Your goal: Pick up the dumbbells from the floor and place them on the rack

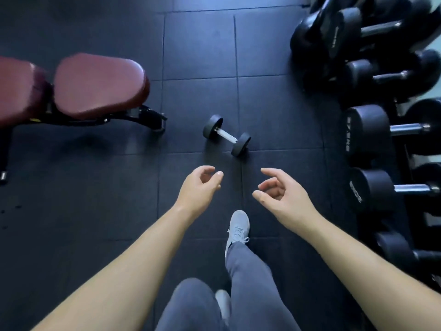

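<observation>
A small black dumbbell (226, 135) with a silver handle lies alone on the dark rubber floor, slanting from upper left to lower right. My left hand (199, 189) hovers below and slightly left of it, fingers loosely curled and empty. Level with it, my right hand (280, 195) is held out below and right of the dumbbell, fingers apart, holding nothing. Neither hand touches the dumbbell. Along the right edge runs the rack (403, 149), loaded with several large black dumbbells.
A maroon padded bench (95, 84) on a black frame stands at the left. My legs in grey trousers and a grey shoe (237, 229) are below the hands. The floor (95, 211) is black tiled matting.
</observation>
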Demonstrator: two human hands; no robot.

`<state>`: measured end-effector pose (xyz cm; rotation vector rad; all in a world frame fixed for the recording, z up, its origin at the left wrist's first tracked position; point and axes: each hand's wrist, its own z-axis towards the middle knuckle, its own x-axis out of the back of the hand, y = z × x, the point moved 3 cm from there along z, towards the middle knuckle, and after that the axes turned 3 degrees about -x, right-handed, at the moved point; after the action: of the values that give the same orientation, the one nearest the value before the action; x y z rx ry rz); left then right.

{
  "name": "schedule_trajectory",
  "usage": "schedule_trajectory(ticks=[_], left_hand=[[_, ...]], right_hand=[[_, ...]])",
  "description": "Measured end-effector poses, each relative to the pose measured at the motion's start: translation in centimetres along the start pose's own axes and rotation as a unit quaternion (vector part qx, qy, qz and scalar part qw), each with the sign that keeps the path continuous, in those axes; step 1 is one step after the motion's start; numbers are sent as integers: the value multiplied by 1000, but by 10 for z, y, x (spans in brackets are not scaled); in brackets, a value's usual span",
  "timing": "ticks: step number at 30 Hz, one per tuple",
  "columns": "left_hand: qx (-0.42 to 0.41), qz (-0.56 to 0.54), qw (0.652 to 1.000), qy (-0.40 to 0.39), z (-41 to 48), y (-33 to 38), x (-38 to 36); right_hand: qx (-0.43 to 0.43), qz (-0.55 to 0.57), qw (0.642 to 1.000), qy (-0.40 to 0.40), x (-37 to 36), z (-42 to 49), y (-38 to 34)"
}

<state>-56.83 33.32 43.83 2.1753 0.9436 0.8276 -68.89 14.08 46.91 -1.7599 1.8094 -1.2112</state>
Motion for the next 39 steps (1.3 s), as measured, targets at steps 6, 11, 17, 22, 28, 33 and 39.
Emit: schedule_trajectory(ticks=[6,11,17,22,28,33,39], left_hand=[[45,-17,999,-1,162,-5,18],[90,-17,995,-27,305,-38,10],[135,-28,989,-59,453,-123,-44],[176,-82,979,-59,515,-189,-95],[154,-148,977,-2,575,-237,-128],[127,-250,960,22,591,-247,-144],[134,-307,942,22,593,-248,-158]], right_hand=[[-20,-52,998,-27,-24,186,-23],[-55,-100,992,-58,-51,340,12],[-63,-170,978,-103,-87,501,104],[-23,-289,937,-196,-113,594,161],[-28,-313,893,-322,-139,675,210],[5,-338,856,-391,-144,687,222],[19,-328,860,-390,-143,686,223]])
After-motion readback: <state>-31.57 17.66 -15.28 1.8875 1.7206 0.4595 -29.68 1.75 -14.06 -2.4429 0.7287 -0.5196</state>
